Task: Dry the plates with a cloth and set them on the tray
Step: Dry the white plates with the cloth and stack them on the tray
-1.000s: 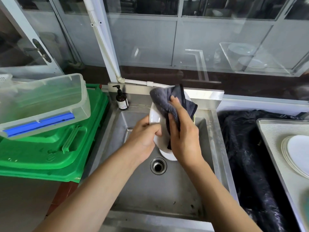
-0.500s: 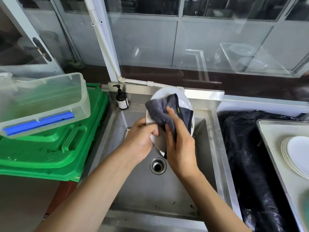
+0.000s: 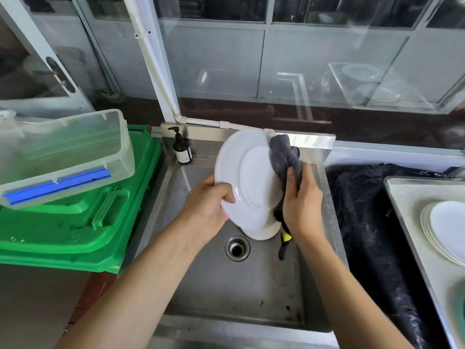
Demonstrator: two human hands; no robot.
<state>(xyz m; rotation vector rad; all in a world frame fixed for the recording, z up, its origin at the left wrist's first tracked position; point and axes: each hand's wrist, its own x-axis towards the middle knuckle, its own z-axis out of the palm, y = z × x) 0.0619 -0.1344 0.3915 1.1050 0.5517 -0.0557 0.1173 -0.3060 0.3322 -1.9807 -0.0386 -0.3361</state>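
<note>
The white plate is held over the sink, tilted on edge, its face turned to the camera. Its left rim is gripped by the left hand; the grey cloth is pinched against its right side by the right hand. Dried plates are stacked on the tray at right.

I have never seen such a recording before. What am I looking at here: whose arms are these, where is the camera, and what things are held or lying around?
There is no machine here. A person wears a camera on the head, so you look down along their two bare arms. They stand over a steel sink. The left hand grips a white plate by its rim, tilted on edge above the drain. The right hand holds a grey cloth against the plate's right side. At the right, a tray carries a stack of plates. At the left, a clear box lies on green lids. A soap bottle stands at the sink's back corner.
</note>
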